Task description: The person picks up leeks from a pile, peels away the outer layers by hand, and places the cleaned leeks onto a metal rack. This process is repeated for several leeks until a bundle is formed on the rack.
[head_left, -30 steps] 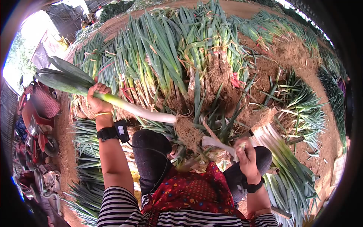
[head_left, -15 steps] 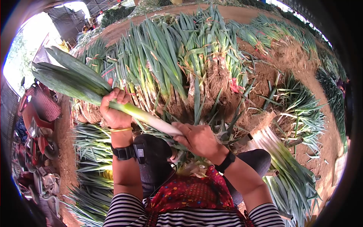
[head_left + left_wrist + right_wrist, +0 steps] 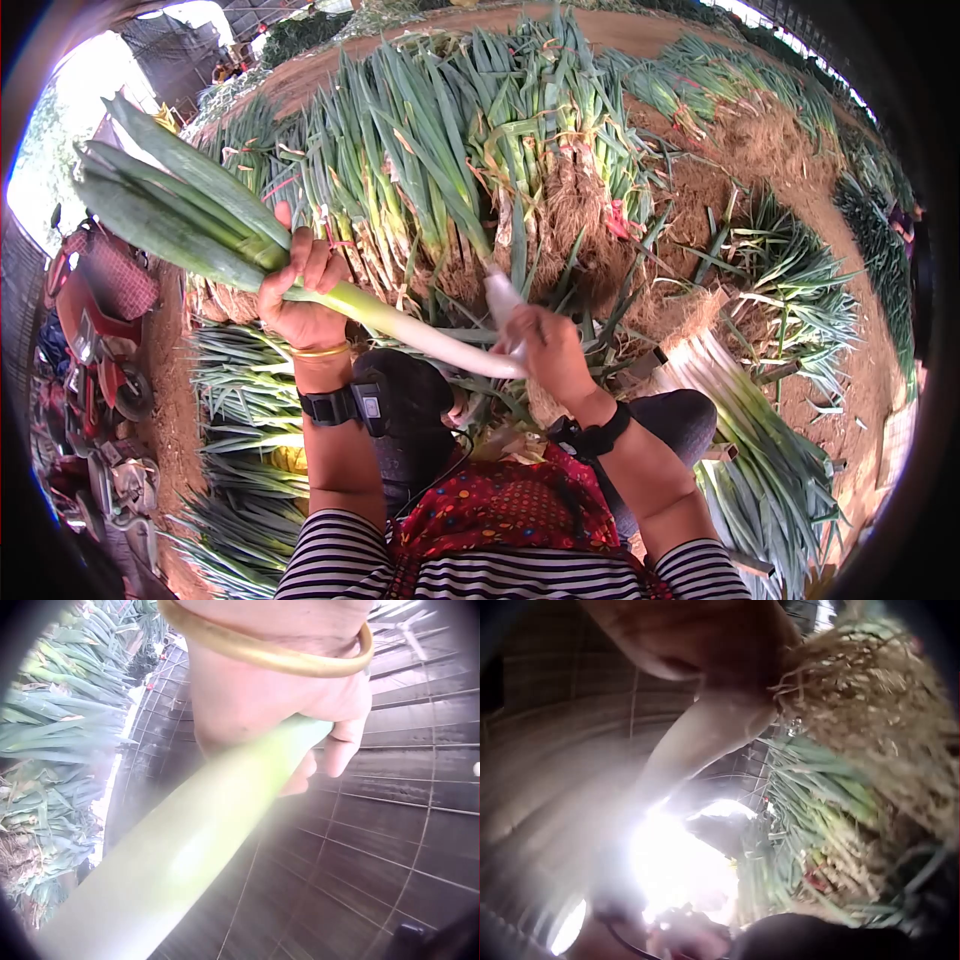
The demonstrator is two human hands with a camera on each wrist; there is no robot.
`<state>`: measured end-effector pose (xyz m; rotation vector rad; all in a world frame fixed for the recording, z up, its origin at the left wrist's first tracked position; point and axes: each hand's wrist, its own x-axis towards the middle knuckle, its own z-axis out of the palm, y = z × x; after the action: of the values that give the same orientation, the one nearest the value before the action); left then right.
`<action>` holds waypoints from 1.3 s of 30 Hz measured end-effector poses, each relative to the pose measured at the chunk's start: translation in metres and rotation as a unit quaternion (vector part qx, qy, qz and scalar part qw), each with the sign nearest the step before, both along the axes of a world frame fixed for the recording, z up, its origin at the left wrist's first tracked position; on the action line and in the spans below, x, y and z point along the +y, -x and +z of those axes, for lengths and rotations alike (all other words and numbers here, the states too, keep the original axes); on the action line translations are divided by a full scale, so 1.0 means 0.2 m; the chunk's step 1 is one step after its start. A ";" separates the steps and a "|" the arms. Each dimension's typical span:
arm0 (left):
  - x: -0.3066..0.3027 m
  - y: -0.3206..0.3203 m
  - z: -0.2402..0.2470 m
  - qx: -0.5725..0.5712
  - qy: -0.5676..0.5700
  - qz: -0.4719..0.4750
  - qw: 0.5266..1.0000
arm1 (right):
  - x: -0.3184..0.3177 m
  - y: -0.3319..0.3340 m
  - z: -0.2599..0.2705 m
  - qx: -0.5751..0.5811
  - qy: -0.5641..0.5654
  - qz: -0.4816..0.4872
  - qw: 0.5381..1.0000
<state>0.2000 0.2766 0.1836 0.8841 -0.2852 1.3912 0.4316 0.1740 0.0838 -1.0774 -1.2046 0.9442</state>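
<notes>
A large leek (image 3: 420,335) slants across the front of the body, its green leaves up to the left and its white shank down to the right. My left hand (image 3: 305,285) grips it where green turns to white; in the left wrist view the pale stalk (image 3: 180,844) runs out from the curled fingers. My right hand (image 3: 548,345) is at the leek's white lower end, fingers curled. It pinches a blurred whitish strip (image 3: 502,293) that sticks up from the fingers. Beside that hand in the right wrist view hang brown roots (image 3: 870,712).
Tied upright leeks (image 3: 430,150) stand in front. White-stalked leeks (image 3: 735,410) lie by the right knee, and more leeks (image 3: 245,390) are stacked at the left. Loose leaves and roots litter the ground between. A red motorbike (image 3: 95,310) is parked far left.
My right hand has come from the right knee, holding a whitish strip, to the leek's lower end. My left hand has moved inward and slightly down with the leek, then stayed nearly still.
</notes>
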 end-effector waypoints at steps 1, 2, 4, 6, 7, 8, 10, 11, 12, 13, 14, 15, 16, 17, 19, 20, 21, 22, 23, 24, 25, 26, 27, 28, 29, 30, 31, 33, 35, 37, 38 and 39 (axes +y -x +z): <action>-0.01 0.00 0.01 0.000 0.002 -0.001 1.000 | 0.00 -0.02 0.06 0.107 0.058 0.014 0.992; -0.02 -0.01 0.01 0.000 -0.002 0.005 1.000 | 0.01 -0.04 0.10 0.215 0.108 -0.060 0.969; -0.02 0.00 0.01 0.005 -0.008 0.020 1.000 | 0.05 -0.12 0.03 0.501 0.107 -0.049 0.857; -0.01 0.01 0.00 0.008 0.006 0.031 0.999 | 0.08 -0.17 0.00 0.560 0.119 -0.041 0.819; -0.01 0.02 0.00 0.011 0.020 0.043 0.999 | 0.08 -0.18 0.00 0.567 0.113 -0.034 0.815; -0.01 0.02 -0.01 0.013 0.020 0.044 0.999 | 0.08 -0.20 -0.02 0.522 0.094 -0.054 0.846; 0.01 0.04 -0.05 0.034 0.050 0.089 0.994 | 0.09 -0.24 -0.06 0.313 0.065 -0.181 0.930; 0.01 0.06 -0.06 0.033 0.049 0.090 0.994 | 0.10 -0.33 -0.13 0.180 0.046 -0.192 0.964; 0.03 0.10 -0.07 0.042 0.065 0.108 0.991 | 0.08 -0.38 -0.20 -0.118 0.047 -0.217 0.968; 0.03 0.12 -0.07 0.053 0.081 0.125 0.987 | 0.06 -0.38 -0.19 -0.404 0.045 -0.222 0.886; 0.02 0.12 -0.08 0.071 0.098 0.145 0.982 | 0.02 -0.37 -0.18 -0.570 0.023 -0.209 0.794; 0.02 0.11 -0.08 0.072 0.099 0.145 0.982 | 0.01 -0.35 -0.16 -0.570 0.025 -0.208 0.795; 0.01 0.09 -0.09 0.082 0.099 0.147 0.981 | 0.01 -0.31 -0.10 -0.546 -0.031 -0.200 0.813; 0.01 0.07 -0.10 0.091 0.100 0.149 0.980 | 0.00 -0.26 -0.05 -0.521 -0.087 -0.191 0.827; 0.00 0.03 -0.10 0.102 0.089 0.138 0.981 | -0.01 -0.12 0.05 -0.454 -0.187 -0.099 0.865; -0.01 0.00 -0.09 0.089 0.062 0.107 0.988 | -0.02 -0.05 0.08 -0.455 -0.187 -0.101 0.865; -0.02 -0.02 -0.08 0.076 0.034 0.076 0.994 | -0.04 0.02 0.10 -0.460 -0.139 -0.024 0.877; -0.02 -0.04 -0.07 0.089 -0.012 0.061 0.994 | -0.05 0.06 0.12 -0.462 -0.089 0.054 0.881; -0.05 -0.08 -0.03 0.089 -0.013 0.063 0.994 | -0.05 0.06 0.11 -0.461 -0.091 0.055 0.881; -0.09 -0.13 0.01 0.095 0.060 0.120 0.986 | -0.04 0.07 0.11 -0.475 -0.116 0.019 0.872; -0.11 -0.16 0.03 0.100 0.132 0.177 0.970 | -0.03 0.08 0.11 -0.487 -0.142 -0.018 0.862; -0.11 -0.17 0.01 0.131 0.173 0.198 0.956 | -0.02 0.08 0.10 -0.485 -0.144 -0.015 0.862; -0.14 -0.21 -0.01 0.143 0.205 0.213 0.945 | -0.02 0.09 0.09 -0.498 -0.154 -0.058 0.851; -0.16 -0.22 -0.04 0.127 0.214 0.195 0.949 | -0.01 0.09 0.08 -0.511 -0.165 -0.101 0.838; -0.17 -0.23 -0.05 0.110 0.220 0.175 0.953 | -0.01 0.08 0.08 -0.522 -0.175 -0.146 0.822; -0.17 -0.24 -0.04 0.086 0.280 0.165 0.942 | -0.02 0.08 0.08 -0.525 -0.168 -0.137 0.823; -0.16 -0.23 -0.06 0.086 0.280 0.165 0.942 | -0.03 0.08 0.07 -0.525 -0.169 -0.137 0.823; -0.12 -0.20 -0.13 0.054 0.208 0.063 0.975 | -0.05 0.05 0.07 -0.511 -0.071 -0.031 0.856; -0.14 -0.22 -0.13 0.055 0.227 0.067 0.970 | -0.06 0.01 0.01 -0.505 -0.023 0.011 0.863; -0.13 -0.20 -0.15 0.070 0.110 -0.026 0.991 | -0.05 -0.02 -0.05 -0.426 0.003 0.143 0.894; -0.10 -0.18 -0.16 0.059 0.067 -0.073 0.993 | -0.06 -0.04 0.01 -0.267 0.129 0.275 0.914; -0.09 -0.17 -0.16 0.059 0.067 -0.073 0.993 | -0.07 -0.04 0.00 -0.267 0.130 0.276 0.914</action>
<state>0.2345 0.2585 0.1525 0.8136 -0.1605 1.2042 0.4396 0.1602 0.0840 -1.2818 -1.9429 1.3162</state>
